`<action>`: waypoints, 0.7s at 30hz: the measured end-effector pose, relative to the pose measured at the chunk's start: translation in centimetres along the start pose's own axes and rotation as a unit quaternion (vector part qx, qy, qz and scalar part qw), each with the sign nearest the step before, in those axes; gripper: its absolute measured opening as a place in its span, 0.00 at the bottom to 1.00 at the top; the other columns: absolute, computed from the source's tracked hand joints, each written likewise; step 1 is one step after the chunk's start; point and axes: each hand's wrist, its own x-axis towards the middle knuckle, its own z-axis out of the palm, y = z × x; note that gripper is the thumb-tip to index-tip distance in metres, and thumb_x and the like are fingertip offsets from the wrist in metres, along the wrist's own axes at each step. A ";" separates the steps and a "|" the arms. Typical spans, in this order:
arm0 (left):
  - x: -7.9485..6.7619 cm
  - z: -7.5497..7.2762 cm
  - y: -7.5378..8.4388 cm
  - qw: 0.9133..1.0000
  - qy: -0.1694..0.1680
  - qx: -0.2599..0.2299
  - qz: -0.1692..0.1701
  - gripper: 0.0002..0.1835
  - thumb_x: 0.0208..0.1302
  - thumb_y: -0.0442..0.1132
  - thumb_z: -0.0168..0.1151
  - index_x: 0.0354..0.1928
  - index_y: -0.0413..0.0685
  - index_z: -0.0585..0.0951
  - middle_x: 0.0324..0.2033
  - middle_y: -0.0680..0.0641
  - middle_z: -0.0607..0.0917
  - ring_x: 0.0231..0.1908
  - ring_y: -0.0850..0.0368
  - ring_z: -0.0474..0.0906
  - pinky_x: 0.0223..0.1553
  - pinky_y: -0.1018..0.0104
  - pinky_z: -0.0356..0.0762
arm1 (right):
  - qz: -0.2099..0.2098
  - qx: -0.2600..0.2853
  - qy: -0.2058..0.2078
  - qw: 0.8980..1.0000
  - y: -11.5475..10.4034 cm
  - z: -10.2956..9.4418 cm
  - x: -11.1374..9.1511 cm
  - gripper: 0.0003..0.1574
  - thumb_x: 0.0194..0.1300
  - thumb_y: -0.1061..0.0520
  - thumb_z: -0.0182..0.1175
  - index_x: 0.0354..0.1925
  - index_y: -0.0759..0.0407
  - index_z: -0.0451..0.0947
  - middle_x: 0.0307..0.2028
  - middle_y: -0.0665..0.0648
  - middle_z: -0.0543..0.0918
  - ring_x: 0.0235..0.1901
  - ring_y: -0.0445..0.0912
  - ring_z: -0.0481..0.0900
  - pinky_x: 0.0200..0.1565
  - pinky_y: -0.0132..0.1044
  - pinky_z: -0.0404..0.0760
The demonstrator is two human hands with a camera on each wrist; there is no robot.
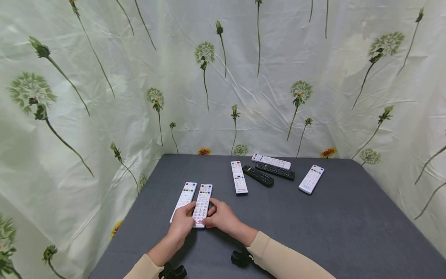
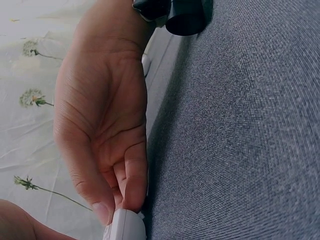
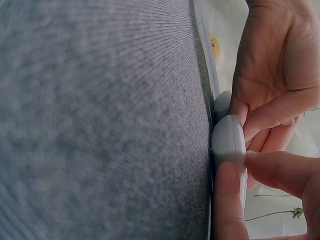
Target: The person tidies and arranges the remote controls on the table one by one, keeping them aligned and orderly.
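A white remote control point(image 1: 202, 203) with rows of buttons lies toward the table's left side, its coloured keys at the far end. My left hand point(image 1: 182, 221) pinches its left edge near the close end, while my right hand point(image 1: 223, 217) grips the opposite edge. Just left of it, nearly parallel, is a second white remote point(image 1: 186, 192), partly covered by my left fingers. In the left wrist view, my right thumb and fingers meet at the white remote's rounded end point(image 2: 128, 226). The right wrist view has both hands around the remote point(image 3: 230, 142), close over the tabletop.
Farther back on the dark grey table point(image 1: 278, 232) lie a slim white remote point(image 1: 239, 178), a black remote point(image 1: 258, 176), another black one point(image 1: 275, 171) and a white one point(image 1: 271, 161) behind it. One more white remote point(image 1: 311, 179) lies to the right. A flower-print curtain point(image 1: 244, 89) surrounds the table.
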 end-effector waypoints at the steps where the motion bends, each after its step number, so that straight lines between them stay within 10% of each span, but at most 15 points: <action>1: 0.0 0.0 0.0 1.000 0.000 0.001 -0.001 0.40 0.47 0.11 0.42 0.69 0.23 0.64 0.68 0.26 0.66 0.69 0.37 0.63 0.49 0.66 0.74 | -0.001 0.000 -0.001 1.000 0.0 0.0 0.0 0.53 0.50 0.71 0.74 0.71 0.73 0.61 0.33 0.61 0.80 0.25 0.44 0.84 0.29 0.36 0.85; 11: -0.2 -0.2 0.2 0.999 0.023 -0.010 0.036 0.40 0.46 0.10 0.41 0.69 0.24 0.66 0.66 0.26 0.69 0.68 0.37 0.65 0.66 0.50 0.65 | -0.004 0.018 -0.008 1.000 -0.5 -0.4 -0.3 0.52 0.51 0.71 0.73 0.71 0.73 0.61 0.35 0.63 0.82 0.26 0.47 0.85 0.31 0.38 0.86; 21: 1.1 0.3 3.7 0.993 0.060 0.013 0.102 0.30 0.61 0.20 0.55 0.68 0.36 0.73 0.61 0.34 0.78 0.62 0.40 0.75 0.60 0.47 0.74 | -0.027 0.034 0.000 0.999 -2.8 -4.0 0.5 0.41 0.61 0.66 0.66 0.70 0.69 0.65 0.39 0.61 0.81 0.35 0.51 0.84 0.41 0.47 0.86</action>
